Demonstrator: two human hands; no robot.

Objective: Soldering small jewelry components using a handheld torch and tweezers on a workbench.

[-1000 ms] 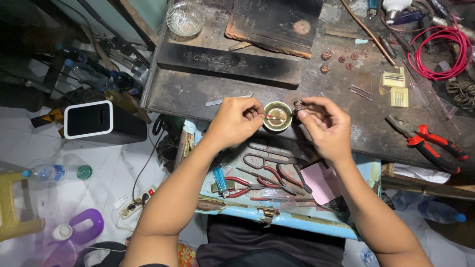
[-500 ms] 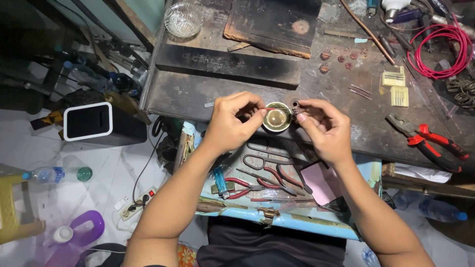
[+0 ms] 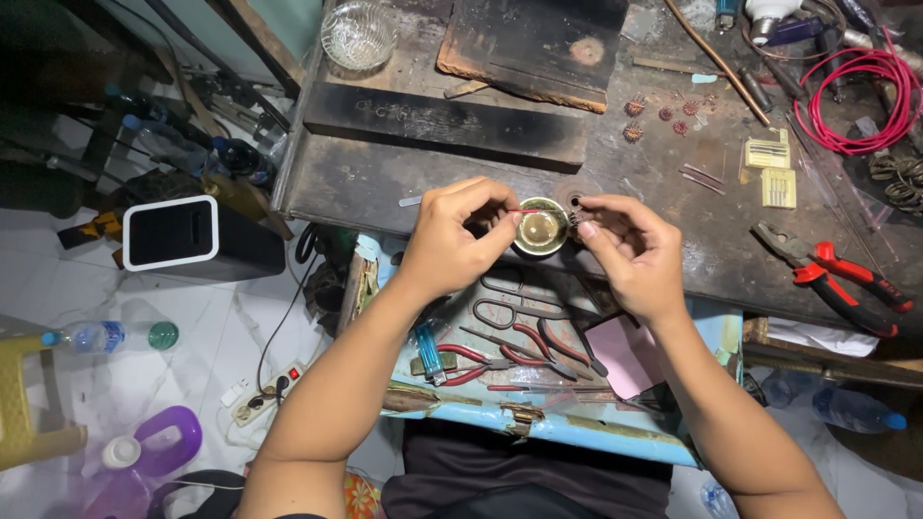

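My left hand [image 3: 460, 235] pinches a thin red-handled stick, its tip over a small round tin [image 3: 539, 231] of yellowish paste on the dark workbench [image 3: 385, 183]. On the other side of the tin, my right hand [image 3: 630, 252] pinches a tiny dark metal piece [image 3: 575, 217] between thumb and fingers. The two hands nearly meet over the tin.
An open drawer [image 3: 567, 423] below my hands holds scissors, several pliers and a blue lighter [image 3: 430, 351]. Red-handled pliers [image 3: 832, 279] lie at the right, a red wire coil [image 3: 860, 96] behind them. A glass bowl [image 3: 359, 34] and charred wood blocks [image 3: 529, 43] stand at the back.
My left hand has brought the thin stick closer over the tin. My right hand has kept its pinch on the small piece beside the tin.
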